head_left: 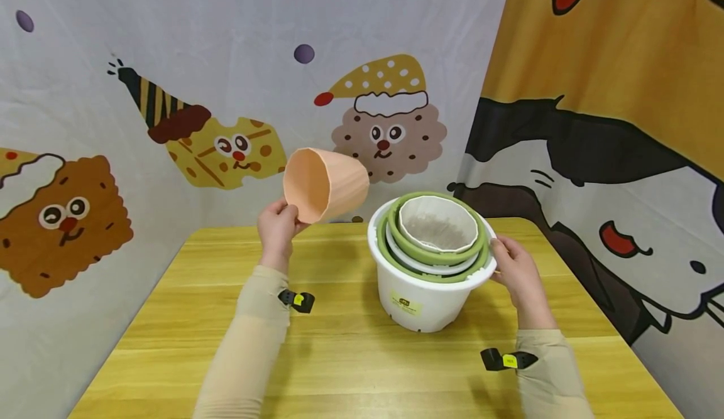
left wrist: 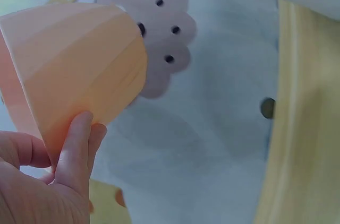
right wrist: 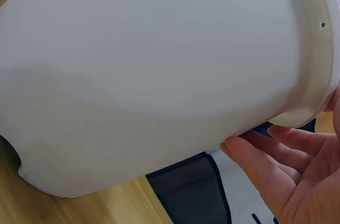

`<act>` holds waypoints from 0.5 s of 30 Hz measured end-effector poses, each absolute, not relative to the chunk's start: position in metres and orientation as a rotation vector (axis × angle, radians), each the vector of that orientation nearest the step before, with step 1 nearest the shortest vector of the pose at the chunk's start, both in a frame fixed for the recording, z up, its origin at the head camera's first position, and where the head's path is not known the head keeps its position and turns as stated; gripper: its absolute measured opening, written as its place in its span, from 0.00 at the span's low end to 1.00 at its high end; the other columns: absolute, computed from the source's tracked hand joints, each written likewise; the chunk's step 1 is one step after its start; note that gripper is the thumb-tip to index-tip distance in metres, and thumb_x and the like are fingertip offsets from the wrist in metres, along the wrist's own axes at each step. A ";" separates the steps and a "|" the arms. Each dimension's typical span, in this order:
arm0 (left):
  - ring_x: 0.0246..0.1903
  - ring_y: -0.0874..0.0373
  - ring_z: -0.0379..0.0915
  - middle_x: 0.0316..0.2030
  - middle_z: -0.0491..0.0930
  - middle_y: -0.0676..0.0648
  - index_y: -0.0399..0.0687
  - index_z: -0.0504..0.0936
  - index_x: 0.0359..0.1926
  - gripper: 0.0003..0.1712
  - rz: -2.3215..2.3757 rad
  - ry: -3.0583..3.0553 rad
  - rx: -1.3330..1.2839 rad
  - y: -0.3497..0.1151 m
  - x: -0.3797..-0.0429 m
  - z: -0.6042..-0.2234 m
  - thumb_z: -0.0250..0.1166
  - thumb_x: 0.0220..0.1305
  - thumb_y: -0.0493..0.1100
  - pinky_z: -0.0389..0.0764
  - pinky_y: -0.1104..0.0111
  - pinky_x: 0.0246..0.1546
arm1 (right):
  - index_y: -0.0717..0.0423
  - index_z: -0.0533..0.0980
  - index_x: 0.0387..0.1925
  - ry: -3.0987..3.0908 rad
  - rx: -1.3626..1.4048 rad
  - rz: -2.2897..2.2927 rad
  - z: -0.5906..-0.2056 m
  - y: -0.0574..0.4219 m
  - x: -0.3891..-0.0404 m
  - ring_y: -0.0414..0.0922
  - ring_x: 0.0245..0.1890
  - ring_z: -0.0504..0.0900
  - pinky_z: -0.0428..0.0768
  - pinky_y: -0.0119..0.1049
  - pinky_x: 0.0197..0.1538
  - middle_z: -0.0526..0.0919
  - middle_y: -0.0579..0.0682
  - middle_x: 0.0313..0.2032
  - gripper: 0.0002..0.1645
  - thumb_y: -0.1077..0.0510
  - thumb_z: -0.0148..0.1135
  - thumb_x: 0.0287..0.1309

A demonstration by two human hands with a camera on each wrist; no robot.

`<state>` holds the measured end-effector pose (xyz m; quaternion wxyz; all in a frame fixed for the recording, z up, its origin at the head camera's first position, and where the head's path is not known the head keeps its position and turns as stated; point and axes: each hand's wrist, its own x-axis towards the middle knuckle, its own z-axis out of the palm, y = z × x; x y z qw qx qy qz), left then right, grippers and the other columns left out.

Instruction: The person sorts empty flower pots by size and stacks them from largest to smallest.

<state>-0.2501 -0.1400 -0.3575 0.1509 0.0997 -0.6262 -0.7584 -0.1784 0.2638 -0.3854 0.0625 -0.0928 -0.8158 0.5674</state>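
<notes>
My left hand [head_left: 277, 227] pinches the rim of a peach flower pot [head_left: 347, 183], thumb inside and fingers outside. This pot is held up above the table's far edge, tipped on its side with its mouth facing left; its ribbed wall fills the upper left of the left wrist view. On the table stands a large white flower pot [head_left: 418, 303] with a yellow label. My right hand [head_left: 519, 274] grips its rim from the right, fingers under the lip. Nested inside it are green and white pots, including a green pot [head_left: 435, 257] and an innermost white pot [head_left: 438, 224].
The wooden table [head_left: 334, 356] runs back to a cartoon-printed cloth [head_left: 237, 42]. An orange patterned cloth [head_left: 594, 67] hangs at the right. Each forearm wears a black strap, the left strap [head_left: 303, 301] and the right strap [head_left: 493, 360].
</notes>
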 end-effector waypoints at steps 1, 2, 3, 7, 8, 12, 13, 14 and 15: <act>0.32 0.54 0.82 0.50 0.80 0.36 0.37 0.81 0.57 0.21 -2.178 -1.800 0.276 -0.139 -0.249 -0.354 0.53 0.65 0.31 0.86 0.68 0.33 | 0.64 0.61 0.71 -2.463 -0.277 1.718 -0.386 0.264 -0.179 0.38 0.42 0.75 0.82 0.26 0.39 0.69 0.66 0.62 0.38 0.41 0.39 0.74; 0.32 0.54 0.82 0.49 0.80 0.37 0.38 0.82 0.57 0.21 -2.177 -1.802 0.267 -0.138 -0.248 -0.350 0.53 0.65 0.32 0.86 0.68 0.33 | 0.64 0.61 0.71 -2.464 -0.278 1.717 -0.386 0.264 -0.179 0.38 0.42 0.75 0.82 0.26 0.39 0.69 0.66 0.62 0.38 0.41 0.39 0.74; 0.31 0.54 0.82 0.49 0.80 0.37 0.38 0.82 0.56 0.21 -2.177 -1.804 0.253 -0.136 -0.247 -0.346 0.53 0.65 0.32 0.86 0.68 0.33 | 0.64 0.61 0.71 -2.464 -0.277 1.718 -0.386 0.264 -0.179 0.37 0.42 0.75 0.82 0.26 0.39 0.69 0.66 0.62 0.38 0.41 0.39 0.74; 0.30 0.54 0.82 0.46 0.80 0.37 0.38 0.83 0.54 0.19 -2.177 -1.818 0.182 -0.129 -0.245 -0.328 0.54 0.65 0.32 0.86 0.67 0.32 | 0.64 0.61 0.71 -2.466 -0.273 1.715 -0.385 0.264 -0.178 0.37 0.41 0.75 0.82 0.26 0.39 0.69 0.66 0.62 0.38 0.41 0.39 0.74; 0.31 0.54 0.82 0.46 0.80 0.37 0.39 0.84 0.54 0.19 -2.180 -1.822 0.161 -0.127 -0.244 -0.324 0.54 0.64 0.31 0.87 0.67 0.32 | 0.64 0.61 0.71 -2.468 -0.277 1.711 -0.385 0.264 -0.178 0.38 0.42 0.75 0.82 0.26 0.39 0.69 0.66 0.62 0.38 0.41 0.39 0.74; 0.30 0.53 0.82 0.45 0.81 0.37 0.41 0.84 0.53 0.20 -2.179 -1.851 0.078 -0.117 -0.242 -0.307 0.55 0.64 0.31 0.87 0.66 0.32 | 0.64 0.61 0.72 -2.469 -0.282 1.710 -0.384 0.264 -0.178 0.39 0.42 0.76 0.82 0.26 0.40 0.69 0.66 0.62 0.38 0.41 0.39 0.74; 0.30 0.53 0.82 0.45 0.81 0.37 0.41 0.85 0.53 0.20 -2.174 -1.862 0.059 -0.115 -0.242 -0.303 0.55 0.63 0.31 0.87 0.66 0.31 | 0.64 0.61 0.72 -2.469 -0.285 1.712 -0.384 0.264 -0.178 0.39 0.42 0.76 0.82 0.26 0.40 0.68 0.66 0.62 0.38 0.41 0.39 0.74; 0.30 0.53 0.82 0.44 0.81 0.37 0.42 0.85 0.52 0.20 -2.167 -1.873 0.037 -0.112 -0.241 -0.300 0.55 0.63 0.31 0.87 0.66 0.31 | 0.64 0.60 0.72 -2.470 -0.287 1.713 -0.384 0.264 -0.178 0.38 0.42 0.75 0.82 0.26 0.40 0.68 0.66 0.62 0.38 0.41 0.39 0.74; 0.29 0.53 0.82 0.43 0.82 0.37 0.42 0.85 0.52 0.20 -2.158 -1.884 0.016 -0.109 -0.241 -0.296 0.55 0.63 0.31 0.87 0.65 0.30 | 0.63 0.60 0.72 -2.470 -0.291 1.716 -0.384 0.264 -0.178 0.38 0.42 0.76 0.82 0.26 0.40 0.68 0.66 0.62 0.38 0.41 0.39 0.74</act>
